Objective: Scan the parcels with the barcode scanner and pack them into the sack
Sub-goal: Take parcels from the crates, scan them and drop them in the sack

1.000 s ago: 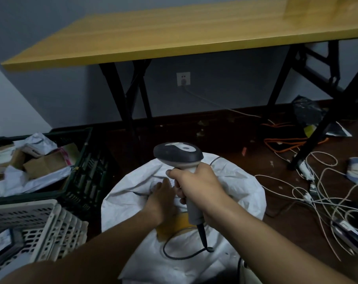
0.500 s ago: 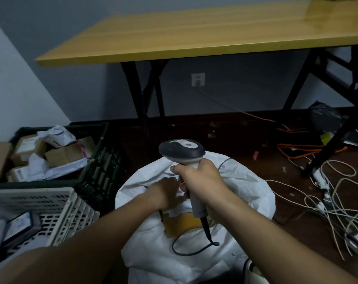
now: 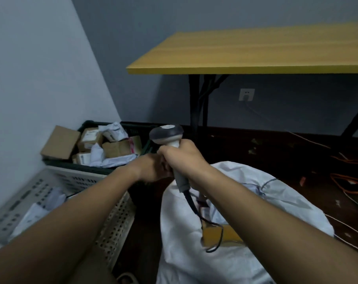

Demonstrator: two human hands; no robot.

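- The right hand (image 3: 181, 158) holds the scanner (image 3: 170, 144) upright; its fingers wrap the handle, which keeps the trigger within reach.
- The left hand (image 3: 151, 168) sits just beside those fingers. Whether its fingers hold anything cannot be told.
- The sack (image 3: 194, 253) lies below the fingers, mouth open to take parcels. A yellow parcel (image 3: 225, 235) shows inside it.
- The unscanned parcels (image 3: 104, 144) fill a dark crate (image 3: 75, 165) beyond and left of the fingers, probably the next reach.
- The cord (image 3: 194, 206) hangs from the handle into the sack.

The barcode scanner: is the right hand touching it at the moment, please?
Touching. The head view shows the right hand with fingers wrapped round the barcode scanner handle.
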